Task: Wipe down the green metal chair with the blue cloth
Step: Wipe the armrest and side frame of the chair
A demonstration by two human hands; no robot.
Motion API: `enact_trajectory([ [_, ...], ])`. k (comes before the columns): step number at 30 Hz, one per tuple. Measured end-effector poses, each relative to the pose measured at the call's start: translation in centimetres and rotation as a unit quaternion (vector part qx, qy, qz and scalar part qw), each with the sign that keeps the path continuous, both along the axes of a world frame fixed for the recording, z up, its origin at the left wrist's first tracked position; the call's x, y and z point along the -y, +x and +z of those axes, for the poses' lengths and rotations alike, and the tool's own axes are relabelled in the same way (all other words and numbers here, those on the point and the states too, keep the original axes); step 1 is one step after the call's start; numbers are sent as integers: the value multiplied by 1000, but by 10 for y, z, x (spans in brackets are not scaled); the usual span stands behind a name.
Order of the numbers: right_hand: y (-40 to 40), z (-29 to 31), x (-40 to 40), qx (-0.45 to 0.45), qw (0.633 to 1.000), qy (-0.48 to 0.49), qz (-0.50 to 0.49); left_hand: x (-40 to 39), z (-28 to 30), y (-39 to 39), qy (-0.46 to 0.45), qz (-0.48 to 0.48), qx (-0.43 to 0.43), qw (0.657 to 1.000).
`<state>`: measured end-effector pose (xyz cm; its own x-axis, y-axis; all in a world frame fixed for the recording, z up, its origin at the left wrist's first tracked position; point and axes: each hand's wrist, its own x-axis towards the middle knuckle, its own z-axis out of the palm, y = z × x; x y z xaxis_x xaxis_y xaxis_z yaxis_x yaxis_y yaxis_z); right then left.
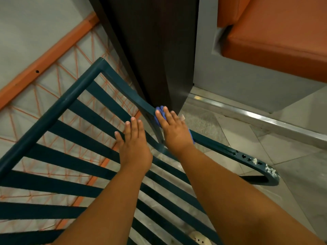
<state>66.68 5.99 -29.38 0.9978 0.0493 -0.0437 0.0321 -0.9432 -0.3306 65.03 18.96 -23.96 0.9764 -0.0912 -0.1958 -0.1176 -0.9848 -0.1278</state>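
The green metal chair (53, 114) fills the lower left, its slatted back tilted toward me and one armrest curving off to the right. My right hand (174, 131) lies flat on the blue cloth (159, 114), pressing it against the frame bar where the armrest meets the back. Most of the cloth is hidden under the palm; blue edges show at the fingertips and by the wrist. My left hand (133, 144) rests palm down on the slats just left of it, fingers spread, holding nothing.
A dark wooden table leg (159, 50) stands right behind the cloth. An orange-framed woven chair (53, 55) lies behind the slats. An orange cushioned bench (276, 36) is at the upper right. The armrest end (265, 167) has chipped paint. Tiled floor (265, 144) lies to the right.
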Motion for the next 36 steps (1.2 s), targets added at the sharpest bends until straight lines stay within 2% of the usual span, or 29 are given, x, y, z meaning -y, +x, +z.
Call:
enact_trajectory([
  [5,-38,-6,29,-34,998,-40,-18,29,0,2,0,-37,4,999],
  [12,-73,-13,56,-34,997,-37,-52,56,-9,-6,13,-115,-34,993],
  [19,-78,-3,61,-71,977,-49,-196,75,-9,-14,39,-159,-108,980],
  [21,-63,3,69,-109,974,-19,-199,80,-9,-15,63,-162,-133,976],
  [23,-46,9,83,-200,959,41,-195,83,-9,-14,82,-162,-147,972],
  [25,-32,11,99,-295,924,125,-211,84,-10,-12,99,-168,-150,969],
  [27,-26,13,106,-340,899,164,-224,84,-11,-10,107,-174,-152,967],
  [29,-31,12,103,-303,925,116,-196,84,-12,-8,124,-183,-151,963],
  [32,-63,2,88,-120,981,-13,-150,84,-12,-5,147,-197,-151,958],
  [34,-90,-9,83,-54,989,-72,-120,85,-11,-4,149,-204,-147,956],
  [36,-100,-13,86,-64,990,-70,-107,85,-11,-4,146,-206,-148,956],
])
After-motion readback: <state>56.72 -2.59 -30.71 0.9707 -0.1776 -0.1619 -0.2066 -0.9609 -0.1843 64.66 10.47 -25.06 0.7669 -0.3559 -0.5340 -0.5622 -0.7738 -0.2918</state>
